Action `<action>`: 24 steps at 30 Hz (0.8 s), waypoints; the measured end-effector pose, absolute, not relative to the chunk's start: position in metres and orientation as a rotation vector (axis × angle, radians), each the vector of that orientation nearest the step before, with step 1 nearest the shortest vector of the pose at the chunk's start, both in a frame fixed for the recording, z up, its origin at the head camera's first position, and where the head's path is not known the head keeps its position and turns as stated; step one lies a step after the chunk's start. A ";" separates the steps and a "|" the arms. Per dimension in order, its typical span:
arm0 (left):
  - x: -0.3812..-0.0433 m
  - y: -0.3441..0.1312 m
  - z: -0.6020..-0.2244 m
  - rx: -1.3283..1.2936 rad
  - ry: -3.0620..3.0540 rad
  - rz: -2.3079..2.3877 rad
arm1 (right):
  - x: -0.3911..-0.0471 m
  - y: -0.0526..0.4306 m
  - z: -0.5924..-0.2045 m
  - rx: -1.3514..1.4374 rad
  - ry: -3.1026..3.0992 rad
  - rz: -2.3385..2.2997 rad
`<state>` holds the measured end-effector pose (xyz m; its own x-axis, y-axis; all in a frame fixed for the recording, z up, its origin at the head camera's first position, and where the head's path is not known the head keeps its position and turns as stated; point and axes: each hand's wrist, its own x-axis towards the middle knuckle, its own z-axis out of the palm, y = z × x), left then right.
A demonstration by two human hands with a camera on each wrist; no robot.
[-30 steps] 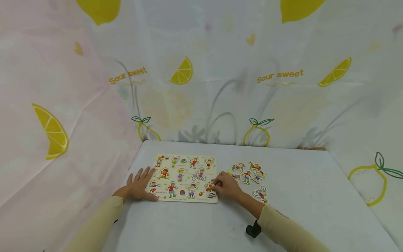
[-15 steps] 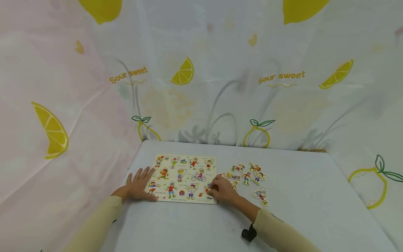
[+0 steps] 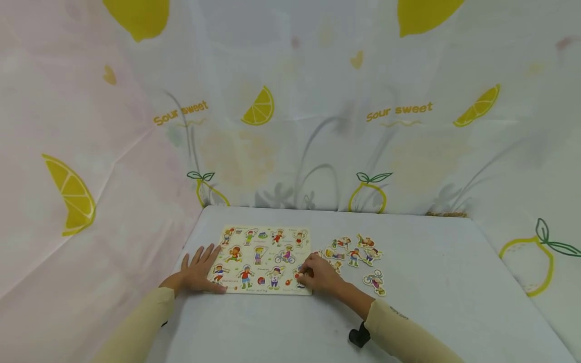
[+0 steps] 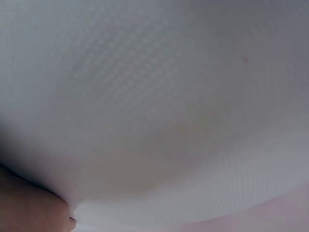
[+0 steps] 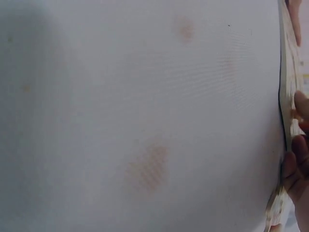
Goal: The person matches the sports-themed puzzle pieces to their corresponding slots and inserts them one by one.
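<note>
A cream wooden puzzle board [image 3: 303, 256] with sports figures lies flat on the white-covered table. My left hand [image 3: 197, 272] rests with fingers spread on the board's left edge, its thumb at the lower left corner. At the lower right corner, my right hand [image 3: 322, 275] pinches a puzzle piece [image 3: 298, 277] of a child figure, partly hidden behind the fingers. The right wrist view shows these fingertips [image 5: 300, 142] low over the board's edge [image 5: 284, 72]. Only a bit of the left hand [image 4: 34, 212] enters the left wrist view.
Several loose puzzle pieces [image 3: 354, 257] lie in a group to the right of the board, close to my right hand. A cyclist piece [image 3: 374, 281] lies nearer to me. A lemon-print cloth [image 3: 290, 151] hangs behind the table [image 3: 436, 282].
My right hand has shifted slightly left, bringing the pinched piece from tilted at the board's right edge to down over its lower right corner. The left hand stays in place.
</note>
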<state>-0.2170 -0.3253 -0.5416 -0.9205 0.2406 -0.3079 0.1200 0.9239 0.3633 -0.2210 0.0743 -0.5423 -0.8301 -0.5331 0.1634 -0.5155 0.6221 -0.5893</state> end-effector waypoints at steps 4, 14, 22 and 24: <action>-0.217 -0.327 -0.548 0.281 2.743 0.482 | -0.221 0.081 -0.543 -0.971 2.929 -0.930; -0.218 -0.330 -0.549 0.288 2.780 0.495 | -0.232 0.122 -0.530 -1.061 3.128 -0.664; -0.220 -0.332 -0.558 0.280 2.794 0.460 | -0.242 0.156 -0.529 -0.921 3.137 -0.504; -0.221 -0.332 -0.560 0.281 2.798 0.455 | -0.246 0.165 -0.530 -0.885 3.152 -0.492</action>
<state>-0.2215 -0.3323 -0.5597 -0.9384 0.2355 -0.2527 0.1433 0.9310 0.3357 -0.2459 0.1647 -0.5297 -0.8438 -0.4805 0.2389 -0.5304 0.8143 -0.2358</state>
